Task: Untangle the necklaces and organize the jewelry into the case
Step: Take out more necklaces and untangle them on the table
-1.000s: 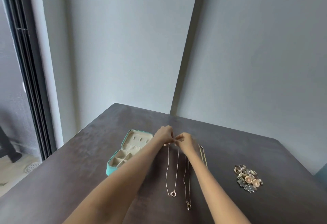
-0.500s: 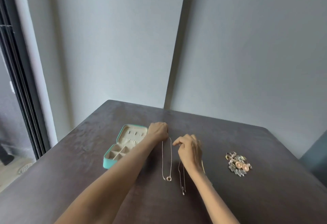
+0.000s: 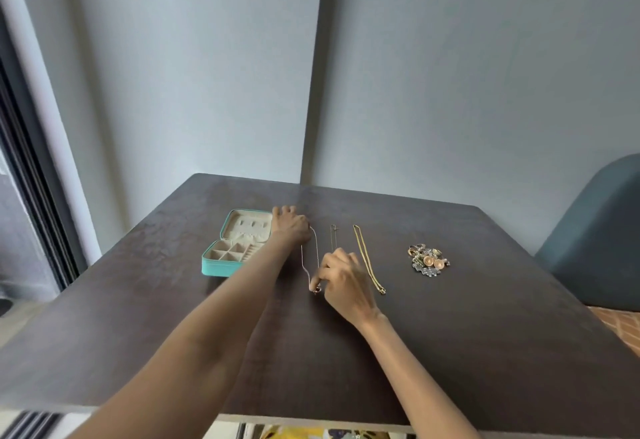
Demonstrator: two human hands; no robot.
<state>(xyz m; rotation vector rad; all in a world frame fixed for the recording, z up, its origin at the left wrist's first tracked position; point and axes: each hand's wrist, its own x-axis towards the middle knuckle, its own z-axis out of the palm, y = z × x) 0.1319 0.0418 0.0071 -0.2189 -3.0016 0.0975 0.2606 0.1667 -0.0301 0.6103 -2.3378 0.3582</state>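
Left hand [image 3: 290,227] reaching far over the dark worktop [image 3: 485,334], fingers curled down, grip closed on the far end of a thin rose-toned necklace [image 3: 317,251]. Right hand [image 3: 341,277] nearer, fingers bent, thumb and fingertips pinching the same chain at its near end, right by the small ring pendant [image 3: 317,289]. Chain running as a narrow loop between the two grips, long axis pointing away from the body, far end at the left hand and pendant end nearest the person.

Just right of that, a second fine necklace [image 3: 333,236] lying straight on the worktop, same near-to-far direction, its lower part hidden behind the right hand. Further right, a gold chain necklace [image 3: 367,258] stretched out, slightly slanted, near end drifting rightward, touched by neither hand.

Teal jewelry case [image 3: 235,248] open just left of the left wrist, beige lining and small compartments showing, lid laid back flat. Heap of rings and earrings [image 3: 428,260] well to the right, apart from the chains. Blue chair back [image 3: 595,230] at the right edge.
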